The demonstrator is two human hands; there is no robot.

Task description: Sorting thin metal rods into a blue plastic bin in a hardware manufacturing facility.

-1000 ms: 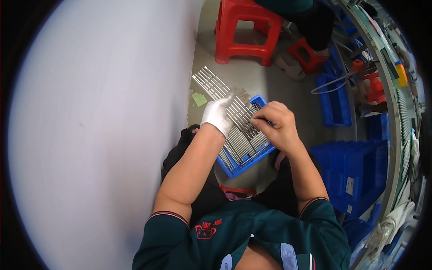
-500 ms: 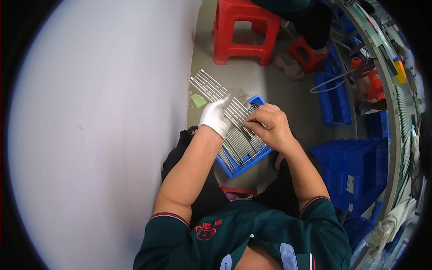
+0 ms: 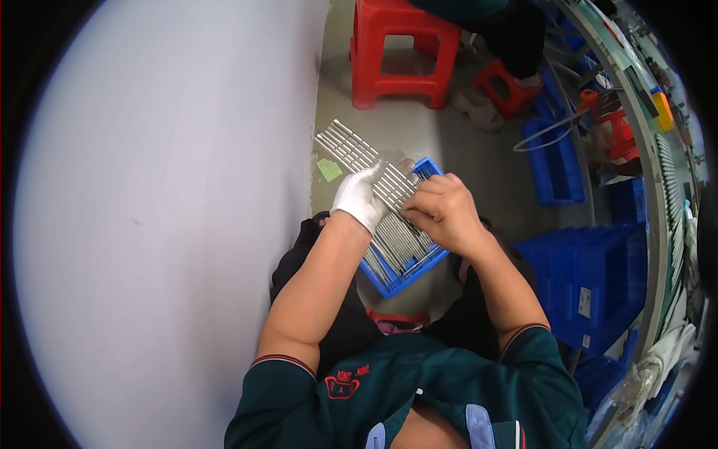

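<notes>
My left hand (image 3: 360,196), in a white glove, is closed around several thin metal rods (image 3: 348,148). They lie side by side in a slanting row, with their far ends pointing up and left past the glove. Bare and ungloved, my right hand (image 3: 446,212) pinches at the near ends of these rods; its fingertips cover those ends. Beneath both hands a blue plastic crate (image 3: 388,289) holds many more such rods (image 3: 394,240), laid lengthwise. Part of the crate is hidden by my hands and the held rods.
A pale wall (image 3: 172,224) runs along the left. Ahead stands a red stool (image 3: 404,82), with another person's leg (image 3: 516,45) beside it. On the right are stacked blue crates (image 3: 576,292) and a long workbench (image 3: 652,247). A green paper slip (image 3: 329,170) lies near the wall.
My right hand has shifted slightly left along the near rod ends, its fingers drawn closer together. My left hand keeps its hold, almost unmoved. The whole view has shifted a little.
</notes>
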